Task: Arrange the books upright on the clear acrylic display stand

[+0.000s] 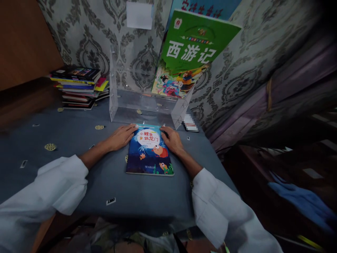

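Observation:
A blue children's picture book (149, 151) with cartoon fish on its cover lies flat on the grey-blue tablecloth (79, 140). My left hand (121, 137) rests on the cloth against the book's upper left edge, fingers stretched out and touching the cover. Gripping the book's upper right corner is my right hand (172, 140), its fingers curled over the edge. Both arms wear white sleeves.
A clear acrylic book stand (147, 102) sits just behind the book. A green picture book (192, 56) leans in it against the patterned wall. A stack of several books (79, 86) is at the back left. The table's edge falls off at the right.

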The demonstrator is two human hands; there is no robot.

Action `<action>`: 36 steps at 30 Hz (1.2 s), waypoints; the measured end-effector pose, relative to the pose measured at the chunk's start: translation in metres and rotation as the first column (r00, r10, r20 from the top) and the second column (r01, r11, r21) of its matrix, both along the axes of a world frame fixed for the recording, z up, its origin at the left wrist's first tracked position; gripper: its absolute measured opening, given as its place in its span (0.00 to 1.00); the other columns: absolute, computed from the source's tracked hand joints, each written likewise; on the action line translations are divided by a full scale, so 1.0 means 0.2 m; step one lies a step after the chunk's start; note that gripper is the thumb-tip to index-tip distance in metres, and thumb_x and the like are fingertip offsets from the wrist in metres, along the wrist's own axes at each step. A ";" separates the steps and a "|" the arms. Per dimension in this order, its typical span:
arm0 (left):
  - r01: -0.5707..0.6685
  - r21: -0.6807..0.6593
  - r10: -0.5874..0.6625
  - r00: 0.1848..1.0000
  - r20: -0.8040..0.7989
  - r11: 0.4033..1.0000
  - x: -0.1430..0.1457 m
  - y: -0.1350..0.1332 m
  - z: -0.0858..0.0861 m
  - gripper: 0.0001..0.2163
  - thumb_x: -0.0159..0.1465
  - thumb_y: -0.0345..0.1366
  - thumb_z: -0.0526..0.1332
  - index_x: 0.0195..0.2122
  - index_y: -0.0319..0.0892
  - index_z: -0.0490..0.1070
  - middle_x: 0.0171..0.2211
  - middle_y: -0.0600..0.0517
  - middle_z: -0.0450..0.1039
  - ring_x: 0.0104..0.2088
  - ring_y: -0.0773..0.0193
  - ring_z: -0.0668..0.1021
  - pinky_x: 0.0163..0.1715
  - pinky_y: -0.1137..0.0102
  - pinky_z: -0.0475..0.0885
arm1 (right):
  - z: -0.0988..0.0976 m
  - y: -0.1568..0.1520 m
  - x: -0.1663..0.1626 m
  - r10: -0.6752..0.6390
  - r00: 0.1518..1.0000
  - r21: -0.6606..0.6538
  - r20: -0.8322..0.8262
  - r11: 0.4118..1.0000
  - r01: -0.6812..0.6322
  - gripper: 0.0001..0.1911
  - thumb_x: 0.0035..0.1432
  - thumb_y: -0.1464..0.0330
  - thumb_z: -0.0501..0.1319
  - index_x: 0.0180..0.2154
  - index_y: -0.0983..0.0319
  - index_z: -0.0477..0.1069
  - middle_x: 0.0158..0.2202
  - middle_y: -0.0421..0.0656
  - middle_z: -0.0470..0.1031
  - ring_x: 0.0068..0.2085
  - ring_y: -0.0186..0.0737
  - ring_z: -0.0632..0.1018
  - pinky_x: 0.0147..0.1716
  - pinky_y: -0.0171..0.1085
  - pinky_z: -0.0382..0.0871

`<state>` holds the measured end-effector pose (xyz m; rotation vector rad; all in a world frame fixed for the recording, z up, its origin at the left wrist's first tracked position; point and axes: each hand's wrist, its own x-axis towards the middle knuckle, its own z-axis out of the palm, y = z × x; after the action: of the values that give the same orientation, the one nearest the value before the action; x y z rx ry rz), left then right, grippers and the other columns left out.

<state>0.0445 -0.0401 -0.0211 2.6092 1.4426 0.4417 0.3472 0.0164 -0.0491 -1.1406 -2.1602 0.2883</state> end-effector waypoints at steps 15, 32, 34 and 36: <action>-0.009 -0.003 0.009 1.000 -0.016 1.000 0.00 0.00 0.01 0.23 0.75 0.42 0.42 0.66 0.41 0.61 0.70 0.45 0.60 0.70 0.57 0.63 0.68 0.56 0.58 | 0.01 -0.02 -0.01 -0.018 0.999 0.012 0.036 1.000 0.017 0.17 0.64 0.69 0.56 0.50 0.61 0.77 0.55 0.53 0.78 0.56 0.54 0.77 0.58 0.53 0.69; -0.004 0.027 0.004 1.000 -0.003 1.000 -0.01 0.01 -0.02 0.24 0.74 0.42 0.42 0.66 0.40 0.62 0.69 0.42 0.62 0.68 0.55 0.65 0.66 0.54 0.61 | 0.05 -0.08 -0.02 -0.049 0.997 -0.006 0.055 0.999 0.049 0.16 0.64 0.72 0.56 0.49 0.62 0.78 0.52 0.52 0.79 0.54 0.52 0.77 0.56 0.52 0.70; -0.001 0.032 0.001 1.000 -0.001 0.999 -0.01 0.01 -0.02 0.24 0.74 0.43 0.41 0.66 0.39 0.62 0.69 0.41 0.62 0.68 0.55 0.65 0.67 0.54 0.60 | 0.06 -0.09 -0.02 -0.050 0.997 -0.015 0.056 0.999 0.051 0.16 0.63 0.72 0.56 0.49 0.63 0.77 0.54 0.54 0.79 0.56 0.54 0.77 0.57 0.53 0.69; -0.004 0.039 0.004 1.000 0.002 0.999 -0.01 0.01 -0.02 0.24 0.75 0.43 0.41 0.66 0.40 0.62 0.69 0.42 0.62 0.68 0.55 0.65 0.67 0.54 0.60 | 0.06 -0.09 -0.02 -0.052 0.997 -0.021 0.055 0.998 0.054 0.16 0.63 0.72 0.57 0.49 0.63 0.78 0.54 0.54 0.79 0.56 0.54 0.77 0.58 0.53 0.69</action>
<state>0.0420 -0.0385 -0.0251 2.6350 1.4535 0.4774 0.3428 -0.0019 -0.0377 -1.2297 -2.1752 0.2615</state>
